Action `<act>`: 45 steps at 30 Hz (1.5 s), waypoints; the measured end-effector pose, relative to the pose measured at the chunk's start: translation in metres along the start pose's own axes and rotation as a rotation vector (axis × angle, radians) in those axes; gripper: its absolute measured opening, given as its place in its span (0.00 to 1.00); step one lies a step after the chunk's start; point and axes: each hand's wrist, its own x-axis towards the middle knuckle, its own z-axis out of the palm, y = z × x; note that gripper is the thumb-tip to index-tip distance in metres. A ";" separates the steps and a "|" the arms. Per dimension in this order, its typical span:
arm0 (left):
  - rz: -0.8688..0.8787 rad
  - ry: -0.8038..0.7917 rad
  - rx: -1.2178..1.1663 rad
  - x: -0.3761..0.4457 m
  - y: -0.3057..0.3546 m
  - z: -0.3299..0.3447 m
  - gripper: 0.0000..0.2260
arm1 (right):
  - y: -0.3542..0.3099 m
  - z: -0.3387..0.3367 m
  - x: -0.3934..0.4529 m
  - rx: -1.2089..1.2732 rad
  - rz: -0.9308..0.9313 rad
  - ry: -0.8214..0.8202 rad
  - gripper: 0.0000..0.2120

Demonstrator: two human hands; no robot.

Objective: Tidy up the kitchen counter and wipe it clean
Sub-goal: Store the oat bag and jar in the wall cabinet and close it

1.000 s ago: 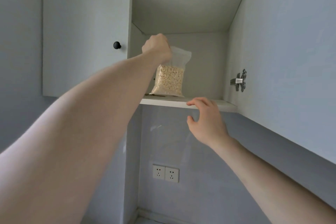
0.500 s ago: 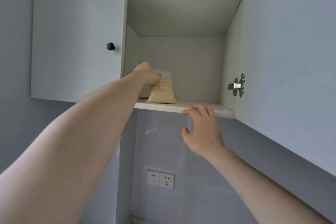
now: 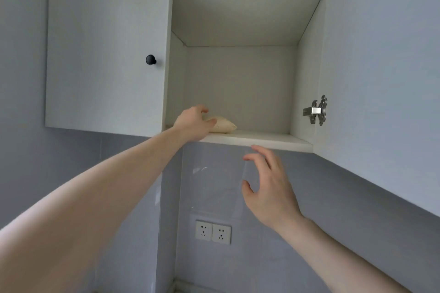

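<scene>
Left hand reaching up (fingers loosely curled), right hand raised, spread

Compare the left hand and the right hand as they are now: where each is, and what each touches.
The left hand reaches onto the cabinet's bottom shelf with its fingers on the bag of grain; the right hand hangs below that shelf's front edge, touching nothing. The left hand's fingers curve over the bag; the right hand's are spread and relaxed. Both are bare and raised toward the open cabinet.
</scene>
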 end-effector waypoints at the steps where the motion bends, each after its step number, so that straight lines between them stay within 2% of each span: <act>1: 0.098 0.089 -0.005 -0.018 0.001 0.002 0.21 | 0.000 0.003 -0.013 0.035 -0.012 0.000 0.21; 4: 0.397 0.249 -0.041 -0.093 -0.006 0.013 0.12 | 0.007 0.019 -0.061 0.115 0.005 -0.104 0.18; 6: 0.490 0.209 -0.021 -0.150 -0.023 0.030 0.09 | 0.019 0.037 -0.100 0.141 0.068 -0.256 0.16; 7: 0.481 0.143 -0.016 -0.181 -0.037 0.042 0.08 | 0.025 0.048 -0.124 0.133 0.111 -0.357 0.15; 10: 0.315 -0.153 -0.030 -0.264 -0.082 0.080 0.09 | 0.048 0.080 -0.192 0.091 0.236 -0.611 0.13; 14: 0.063 -0.414 0.020 -0.343 -0.135 0.122 0.09 | 0.079 0.120 -0.275 -0.002 0.381 -0.911 0.16; 17: -0.064 -0.535 0.027 -0.387 -0.160 0.144 0.09 | 0.098 0.142 -0.325 -0.080 0.465 -1.077 0.19; 20: -0.148 -0.592 0.043 -0.412 -0.173 0.159 0.09 | 0.115 0.157 -0.355 -0.153 0.509 -1.216 0.23; 22: -0.192 -0.613 0.042 -0.421 -0.178 0.165 0.09 | 0.123 0.163 -0.370 -0.201 0.531 -1.277 0.22; 26: -0.223 -0.625 0.030 -0.431 -0.185 0.175 0.09 | 0.122 0.172 -0.388 -0.274 0.534 -1.266 0.07; 27: -0.230 -0.622 0.027 -0.431 -0.186 0.178 0.09 | 0.121 0.173 -0.389 -0.281 0.539 -1.242 0.06; 32: -0.248 -0.652 0.021 -0.430 -0.187 0.192 0.09 | 0.113 0.168 -0.379 -0.209 0.506 -1.181 0.07; 37: -0.250 -0.683 0.001 -0.414 -0.192 0.226 0.11 | 0.105 0.142 -0.341 -0.094 0.505 -1.008 0.11; 40: -0.257 -0.749 0.030 -0.399 -0.195 0.264 0.17 | 0.103 0.121 -0.316 -0.060 0.503 -0.883 0.13; 45: -0.204 -0.913 0.117 -0.386 -0.187 0.324 0.33 | 0.101 0.092 -0.281 -0.057 0.478 -0.756 0.16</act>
